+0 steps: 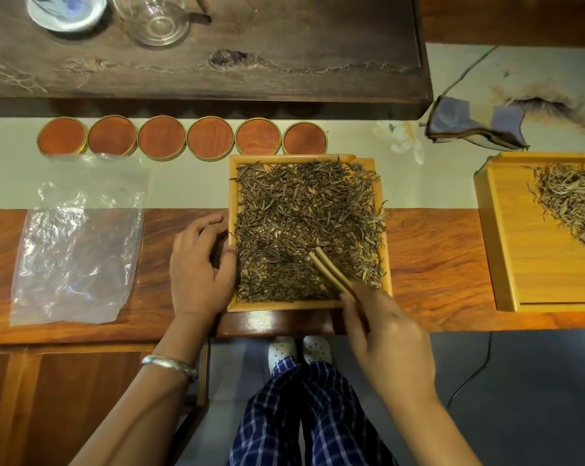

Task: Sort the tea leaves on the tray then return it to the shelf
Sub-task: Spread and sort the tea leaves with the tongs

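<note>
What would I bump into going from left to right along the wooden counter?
Plastic bag → left hand → tray of tea leaves → tweezers in the right hand → second tray.
</note>
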Action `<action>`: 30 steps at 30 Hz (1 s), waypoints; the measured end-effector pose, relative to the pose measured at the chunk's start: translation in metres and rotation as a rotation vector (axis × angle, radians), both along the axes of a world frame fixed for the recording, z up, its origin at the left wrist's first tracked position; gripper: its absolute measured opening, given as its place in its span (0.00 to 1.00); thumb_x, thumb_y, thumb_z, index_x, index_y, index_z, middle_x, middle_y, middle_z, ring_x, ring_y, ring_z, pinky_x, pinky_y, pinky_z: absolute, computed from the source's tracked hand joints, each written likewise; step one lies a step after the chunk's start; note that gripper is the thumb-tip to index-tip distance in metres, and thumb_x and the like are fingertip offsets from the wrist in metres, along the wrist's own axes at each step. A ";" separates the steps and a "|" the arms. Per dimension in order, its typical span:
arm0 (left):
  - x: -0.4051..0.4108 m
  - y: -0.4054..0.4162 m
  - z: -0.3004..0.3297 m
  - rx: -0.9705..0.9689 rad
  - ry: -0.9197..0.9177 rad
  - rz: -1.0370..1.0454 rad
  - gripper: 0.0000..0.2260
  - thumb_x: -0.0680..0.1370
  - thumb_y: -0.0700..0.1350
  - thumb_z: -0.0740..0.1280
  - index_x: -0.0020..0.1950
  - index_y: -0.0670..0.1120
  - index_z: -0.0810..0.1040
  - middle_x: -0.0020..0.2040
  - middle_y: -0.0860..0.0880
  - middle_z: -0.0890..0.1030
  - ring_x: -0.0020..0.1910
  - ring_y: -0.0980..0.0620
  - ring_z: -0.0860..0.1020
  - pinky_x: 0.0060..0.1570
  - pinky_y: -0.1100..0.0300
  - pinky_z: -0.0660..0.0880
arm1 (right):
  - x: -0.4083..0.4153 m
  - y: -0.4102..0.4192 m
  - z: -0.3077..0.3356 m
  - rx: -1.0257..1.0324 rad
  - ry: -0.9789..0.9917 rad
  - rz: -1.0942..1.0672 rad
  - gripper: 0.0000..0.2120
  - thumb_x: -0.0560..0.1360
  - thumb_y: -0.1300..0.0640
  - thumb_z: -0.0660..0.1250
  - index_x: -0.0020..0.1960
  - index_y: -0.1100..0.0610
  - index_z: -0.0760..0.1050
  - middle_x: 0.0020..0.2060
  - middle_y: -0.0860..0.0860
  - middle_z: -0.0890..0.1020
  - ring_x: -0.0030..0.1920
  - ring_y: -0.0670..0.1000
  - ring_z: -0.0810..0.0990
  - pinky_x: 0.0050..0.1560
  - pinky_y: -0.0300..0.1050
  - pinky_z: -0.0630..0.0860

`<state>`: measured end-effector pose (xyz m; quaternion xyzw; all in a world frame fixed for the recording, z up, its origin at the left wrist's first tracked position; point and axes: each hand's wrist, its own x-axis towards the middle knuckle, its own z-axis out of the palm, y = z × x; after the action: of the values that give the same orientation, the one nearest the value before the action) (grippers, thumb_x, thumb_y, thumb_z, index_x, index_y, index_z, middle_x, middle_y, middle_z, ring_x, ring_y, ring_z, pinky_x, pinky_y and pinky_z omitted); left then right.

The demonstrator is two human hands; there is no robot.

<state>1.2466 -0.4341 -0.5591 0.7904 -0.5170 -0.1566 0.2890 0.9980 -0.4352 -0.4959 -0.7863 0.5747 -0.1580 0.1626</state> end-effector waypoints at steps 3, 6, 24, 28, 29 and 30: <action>-0.001 0.000 0.001 -0.004 0.012 0.004 0.15 0.74 0.46 0.63 0.59 0.45 0.79 0.62 0.49 0.78 0.59 0.46 0.73 0.57 0.59 0.65 | 0.020 0.007 -0.002 0.040 -0.054 0.039 0.09 0.76 0.55 0.68 0.53 0.57 0.81 0.33 0.50 0.80 0.25 0.52 0.78 0.19 0.45 0.73; -0.001 0.000 0.002 -0.011 0.020 0.013 0.16 0.73 0.47 0.62 0.59 0.46 0.79 0.61 0.49 0.78 0.58 0.47 0.72 0.56 0.58 0.66 | 0.031 0.012 -0.006 0.046 -0.061 0.074 0.09 0.74 0.57 0.70 0.52 0.60 0.82 0.34 0.51 0.82 0.26 0.53 0.79 0.20 0.45 0.74; 0.000 0.000 0.000 -0.033 0.045 0.009 0.16 0.73 0.49 0.61 0.58 0.46 0.79 0.61 0.50 0.78 0.57 0.49 0.72 0.56 0.56 0.68 | 0.030 -0.001 -0.007 0.021 -0.048 0.049 0.11 0.77 0.53 0.64 0.55 0.58 0.79 0.38 0.52 0.82 0.29 0.54 0.80 0.21 0.45 0.74; 0.000 0.000 -0.001 -0.030 0.044 0.012 0.16 0.72 0.49 0.62 0.58 0.47 0.79 0.61 0.50 0.78 0.58 0.48 0.72 0.56 0.59 0.66 | 0.039 -0.003 -0.007 0.022 -0.046 0.059 0.11 0.76 0.55 0.66 0.54 0.60 0.80 0.39 0.52 0.83 0.29 0.53 0.81 0.22 0.45 0.75; 0.000 0.000 -0.001 -0.029 0.042 0.011 0.16 0.72 0.49 0.62 0.58 0.47 0.79 0.61 0.51 0.78 0.58 0.49 0.72 0.56 0.59 0.66 | 0.038 -0.003 -0.007 0.029 -0.048 0.058 0.11 0.76 0.55 0.66 0.54 0.60 0.80 0.39 0.52 0.83 0.29 0.53 0.81 0.22 0.46 0.75; 0.000 0.000 -0.001 -0.026 0.041 0.010 0.16 0.72 0.49 0.61 0.58 0.47 0.79 0.61 0.51 0.78 0.58 0.49 0.72 0.56 0.59 0.66 | 0.036 -0.002 -0.006 0.034 -0.056 0.053 0.11 0.76 0.55 0.66 0.54 0.60 0.80 0.39 0.53 0.83 0.29 0.54 0.81 0.22 0.46 0.75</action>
<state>1.2468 -0.4339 -0.5597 0.7856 -0.5091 -0.1645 0.3108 1.0345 -0.4375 -0.5017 -0.7938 0.5514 -0.1655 0.1962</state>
